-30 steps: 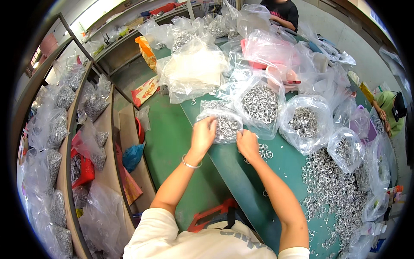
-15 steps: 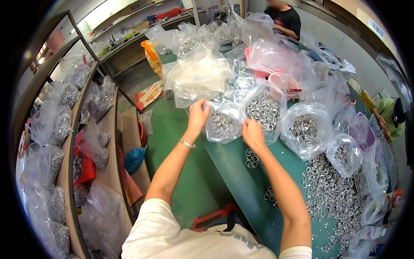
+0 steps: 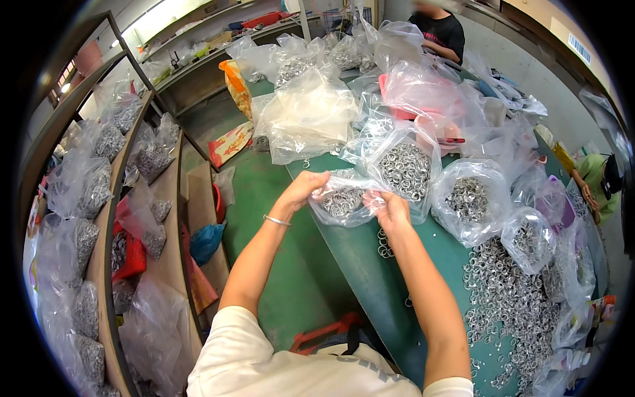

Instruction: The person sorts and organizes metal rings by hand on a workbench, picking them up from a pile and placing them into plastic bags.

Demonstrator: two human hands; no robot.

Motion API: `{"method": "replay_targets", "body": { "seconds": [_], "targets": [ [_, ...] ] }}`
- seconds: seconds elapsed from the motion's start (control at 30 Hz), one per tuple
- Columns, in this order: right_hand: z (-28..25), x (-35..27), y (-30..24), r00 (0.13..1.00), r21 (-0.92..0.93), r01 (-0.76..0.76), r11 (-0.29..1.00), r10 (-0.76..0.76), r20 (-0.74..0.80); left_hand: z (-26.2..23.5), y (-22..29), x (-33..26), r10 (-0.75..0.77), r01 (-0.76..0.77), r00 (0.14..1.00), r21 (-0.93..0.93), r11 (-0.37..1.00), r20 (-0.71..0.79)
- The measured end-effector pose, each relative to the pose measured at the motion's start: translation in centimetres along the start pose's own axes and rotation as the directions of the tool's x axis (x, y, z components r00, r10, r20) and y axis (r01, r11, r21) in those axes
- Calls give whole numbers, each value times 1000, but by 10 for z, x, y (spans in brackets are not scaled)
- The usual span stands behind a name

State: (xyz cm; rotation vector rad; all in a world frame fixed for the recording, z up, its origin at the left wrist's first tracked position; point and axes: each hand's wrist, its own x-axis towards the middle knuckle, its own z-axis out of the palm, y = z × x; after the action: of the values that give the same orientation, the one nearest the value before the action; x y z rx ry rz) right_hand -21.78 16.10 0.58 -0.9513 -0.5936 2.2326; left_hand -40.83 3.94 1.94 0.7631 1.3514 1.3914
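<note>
Between my two hands is a clear plastic bag (image 3: 344, 213) with many small silver metal rings (image 3: 342, 200) in it, at the left edge of the green table (image 3: 344, 248). My left hand (image 3: 305, 188) is closed on the left side of the bag's mouth. Its right side is gripped by my right hand (image 3: 390, 208), fingers pinched on the film. Just beyond, a larger open bag of rings (image 3: 405, 171) touches this one. A few loose rings (image 3: 384, 245) lie beside my right wrist, partly hidden by it.
Loose rings (image 3: 512, 311) spread over the table's right side, near more open bags (image 3: 468, 200). Stacked empty bags (image 3: 307, 119) and a pink container (image 3: 403, 106) stand farther back. A shelf rack (image 3: 109, 245) holds filled bags at left. Two people (image 3: 436, 30) (image 3: 598, 178) are at the table's far sides.
Both hands have come nearer to me, drawing the bag's mouth with them. The left hand has lowered and turned, and the bag now sits apart from the stacked empty bags.
</note>
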Motion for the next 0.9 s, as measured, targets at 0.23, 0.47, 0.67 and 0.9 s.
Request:
{"method": "replay_targets", "body": {
  "seconds": [0.23,0.47,0.67,0.9],
  "targets": [
    [-12,34,6,945,200,-306,931,272,180,5,-23,21,46,-136,989,-762,633,-139],
    [-17,-15,28,573,-819,569,-81,-675,465,13,-34,-4,157,-264,941,-357,896,-301],
    [-21,-54,32,383,-500,760,-415,-337,860,84,19,-38,772,-265,618,964,26,149],
    [-18,-61,42,205,-199,750,-630,-65,977,65,19,2,564,-119,826,983,142,19]
  ]
}}
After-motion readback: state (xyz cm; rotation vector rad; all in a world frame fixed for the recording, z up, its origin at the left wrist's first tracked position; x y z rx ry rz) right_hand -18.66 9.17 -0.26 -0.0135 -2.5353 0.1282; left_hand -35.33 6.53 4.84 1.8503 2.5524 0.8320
